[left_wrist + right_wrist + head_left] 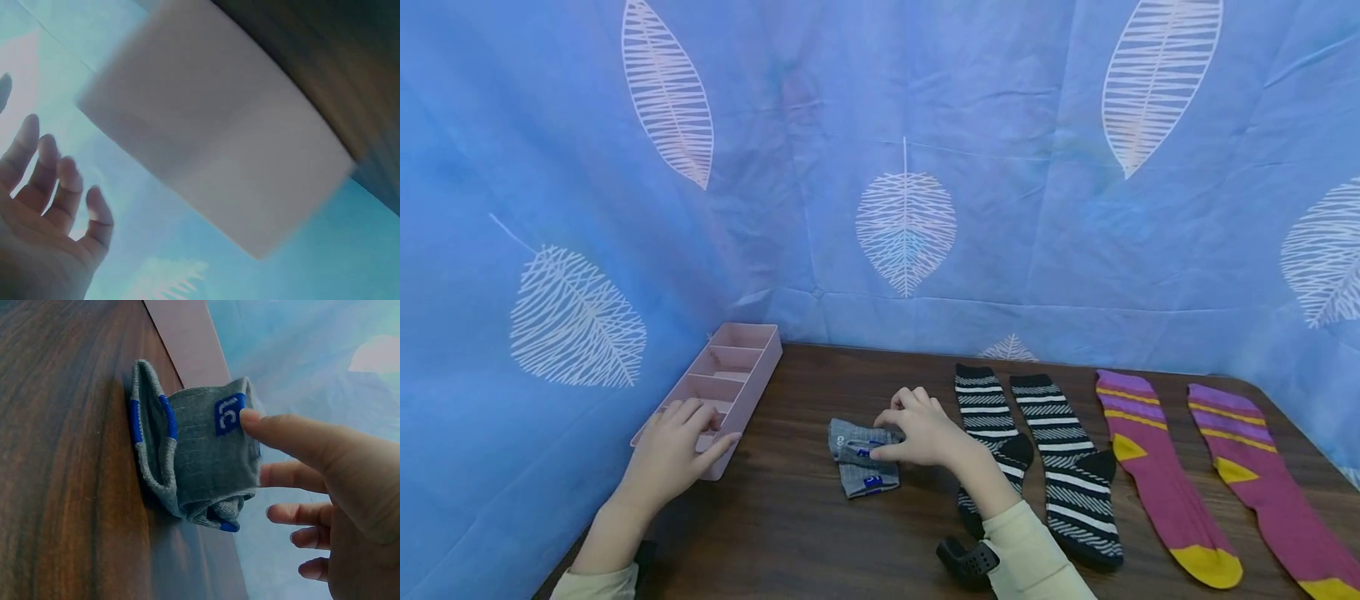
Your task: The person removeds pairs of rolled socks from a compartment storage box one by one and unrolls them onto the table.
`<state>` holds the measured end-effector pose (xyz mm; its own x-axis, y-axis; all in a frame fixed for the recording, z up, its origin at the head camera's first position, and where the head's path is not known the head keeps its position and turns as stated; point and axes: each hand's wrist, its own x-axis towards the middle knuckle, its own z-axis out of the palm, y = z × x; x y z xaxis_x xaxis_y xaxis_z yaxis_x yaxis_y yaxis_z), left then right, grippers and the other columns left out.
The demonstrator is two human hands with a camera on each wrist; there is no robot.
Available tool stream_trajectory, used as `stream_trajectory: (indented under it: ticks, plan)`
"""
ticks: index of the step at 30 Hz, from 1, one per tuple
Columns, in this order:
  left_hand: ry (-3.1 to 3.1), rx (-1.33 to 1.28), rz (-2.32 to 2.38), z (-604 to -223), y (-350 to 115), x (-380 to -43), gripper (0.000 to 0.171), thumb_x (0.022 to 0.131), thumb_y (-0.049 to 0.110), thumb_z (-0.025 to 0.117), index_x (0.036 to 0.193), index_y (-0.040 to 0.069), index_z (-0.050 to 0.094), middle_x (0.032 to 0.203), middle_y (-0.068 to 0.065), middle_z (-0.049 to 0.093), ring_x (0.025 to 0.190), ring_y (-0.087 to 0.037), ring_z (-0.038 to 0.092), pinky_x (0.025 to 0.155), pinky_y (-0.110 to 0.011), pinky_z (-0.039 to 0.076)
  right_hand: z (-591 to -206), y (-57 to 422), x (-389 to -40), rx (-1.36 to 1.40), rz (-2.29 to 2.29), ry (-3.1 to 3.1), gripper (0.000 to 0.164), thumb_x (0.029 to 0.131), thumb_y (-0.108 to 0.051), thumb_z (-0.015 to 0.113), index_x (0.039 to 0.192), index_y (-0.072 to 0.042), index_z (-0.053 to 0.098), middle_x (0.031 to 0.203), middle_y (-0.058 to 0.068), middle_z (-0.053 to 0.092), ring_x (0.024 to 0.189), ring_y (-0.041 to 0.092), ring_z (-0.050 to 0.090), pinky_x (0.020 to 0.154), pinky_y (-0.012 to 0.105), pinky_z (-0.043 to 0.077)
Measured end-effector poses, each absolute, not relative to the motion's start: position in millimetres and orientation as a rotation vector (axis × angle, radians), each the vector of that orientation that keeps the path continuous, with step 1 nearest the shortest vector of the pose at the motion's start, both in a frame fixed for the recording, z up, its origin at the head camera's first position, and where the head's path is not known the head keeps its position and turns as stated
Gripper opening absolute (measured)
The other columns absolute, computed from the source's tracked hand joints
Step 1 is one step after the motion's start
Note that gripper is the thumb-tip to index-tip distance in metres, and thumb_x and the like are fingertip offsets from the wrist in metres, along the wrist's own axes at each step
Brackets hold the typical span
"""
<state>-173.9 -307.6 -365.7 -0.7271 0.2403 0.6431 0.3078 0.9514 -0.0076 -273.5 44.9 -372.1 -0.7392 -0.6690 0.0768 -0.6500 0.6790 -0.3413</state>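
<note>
My right hand (pixel 923 433) pinches the upper cuff of a bundle of grey socks (pixel 854 477) between thumb and fingers. In the right wrist view the thumb of the right hand (pixel 362 481) lies at a blue label on the rolled grey socks (pixel 203 447), beside an opening in the knit. Over the near end of a pink divided box (pixel 758 392), my left hand (pixel 668 450) hovers with loosely bent, spread fingers. The left wrist view has the left hand (pixel 53 219) apart from the box's blurred wall (pixel 219 131), holding nothing.
Two black-and-white striped socks (pixel 1067 442) lie flat right of the grey bundle. Farther right are two maroon socks (pixel 1180 492) with yellow toes and heels. A blue leaf-print curtain (pixel 790 208) hangs behind the dark wooden table (pixel 790 533).
</note>
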Motion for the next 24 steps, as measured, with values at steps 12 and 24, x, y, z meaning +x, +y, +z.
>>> stream_trajectory:
  ticks: [12,24]
  plan:
    - [-2.367,-0.611,-0.056,-352,-248,-196,0.023,0.079,0.029,0.079,0.084,0.018,0.06,0.079,0.003,0.052,0.074,-0.016,0.046,0.064,-0.031,0.035,-371,46,-272,-1.125,-0.577,2.849,0.035,0.089,-0.05,0.065,0.113,-0.024,0.071,0.12,0.006,0.051,0.11,0.026,0.041,0.087,0.045,0.035]
    - [-2.492,-0.63,-0.114,-353,-204,-226,0.017,0.085,0.033,0.075,0.087,0.021,0.062,0.087,0.006,0.059,0.083,-0.016,0.051,0.071,-0.033,0.038,-369,48,-273,-1.093,-0.571,2.926,0.037,0.089,-0.047,0.066,0.116,-0.021,0.07,0.121,0.007,0.055,0.113,0.028,0.044,0.093,0.049,0.038]
